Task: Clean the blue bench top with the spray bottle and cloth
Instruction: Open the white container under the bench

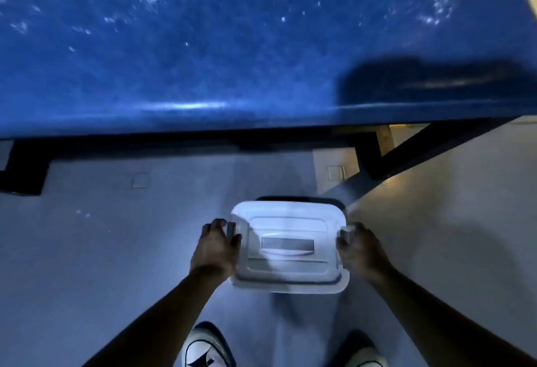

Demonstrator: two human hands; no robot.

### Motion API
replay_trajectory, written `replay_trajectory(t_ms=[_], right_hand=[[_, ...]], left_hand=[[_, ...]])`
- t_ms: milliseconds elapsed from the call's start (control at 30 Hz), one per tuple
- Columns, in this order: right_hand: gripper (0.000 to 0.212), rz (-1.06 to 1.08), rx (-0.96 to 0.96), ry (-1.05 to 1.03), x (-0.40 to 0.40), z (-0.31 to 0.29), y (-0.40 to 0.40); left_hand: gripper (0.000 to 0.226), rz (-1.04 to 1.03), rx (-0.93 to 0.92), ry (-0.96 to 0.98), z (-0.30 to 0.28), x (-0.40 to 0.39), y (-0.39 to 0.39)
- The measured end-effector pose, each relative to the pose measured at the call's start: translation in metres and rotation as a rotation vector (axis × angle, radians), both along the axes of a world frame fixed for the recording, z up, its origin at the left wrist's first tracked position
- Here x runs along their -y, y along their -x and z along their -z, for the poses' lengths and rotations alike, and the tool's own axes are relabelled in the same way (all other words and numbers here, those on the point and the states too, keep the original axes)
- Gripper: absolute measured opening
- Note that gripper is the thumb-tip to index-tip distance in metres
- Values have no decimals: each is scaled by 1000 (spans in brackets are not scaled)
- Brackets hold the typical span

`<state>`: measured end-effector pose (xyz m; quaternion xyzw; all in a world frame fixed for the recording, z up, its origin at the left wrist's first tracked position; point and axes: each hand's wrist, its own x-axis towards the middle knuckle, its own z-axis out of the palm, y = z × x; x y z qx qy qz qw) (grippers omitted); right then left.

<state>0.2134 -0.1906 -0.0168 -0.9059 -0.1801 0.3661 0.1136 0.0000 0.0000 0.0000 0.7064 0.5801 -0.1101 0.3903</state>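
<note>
The blue bench top (pixel 232 61) fills the upper half of the view, speckled with pale wet-looking flecks along its far part. Below its front edge, over the floor, I hold a white lidded plastic box (pixel 289 246) with a recessed handle in its lid. My left hand (pixel 216 246) grips the box's left side at a grey latch. My right hand (pixel 360 250) grips the right side at the other latch. No spray bottle or cloth shows; the box's inside is hidden by the lid.
A dark shadow (pixel 421 81) lies on the bench's right part. The black bench frame (pixel 406 151) runs under the top. The grey floor (pixel 116 236) spreads below, with my two white shoes (pixel 203 349) at the bottom edge.
</note>
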Motion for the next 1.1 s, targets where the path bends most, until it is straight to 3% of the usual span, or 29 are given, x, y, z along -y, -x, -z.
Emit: replay_trajectory(t_ms=[100,300,433,533,633,767,867,1000,1100], right_hand=[[35,-37,81,12,5,21,0],[27,117,85,23,5,21,3],[26,130,45,89,2,28,-2],[27,121,27,107,7,35,-6],[15,131,-47,120,15,38,-12],[31,285,-198,2,27,43,-25],[36,327,-180,-29,33,50,-23],[37,368,-141,-45,36,55,-18],[33,263,-90,-39,34,52,-17]], left_hand=[[23,-113,-2,-23,32,4,0],[30,-260,21,-148,48,13,0],[21,-334,76,-207,54,16,-1],[19,-315,74,-260,60,24,-1],[21,-307,59,-304,62,30,-2],[23,-293,93,-346,65,33,-1],[25,-257,90,-389,71,36,1],[27,-336,63,-272,78,29,4],[38,-468,68,-97,80,10,4]])
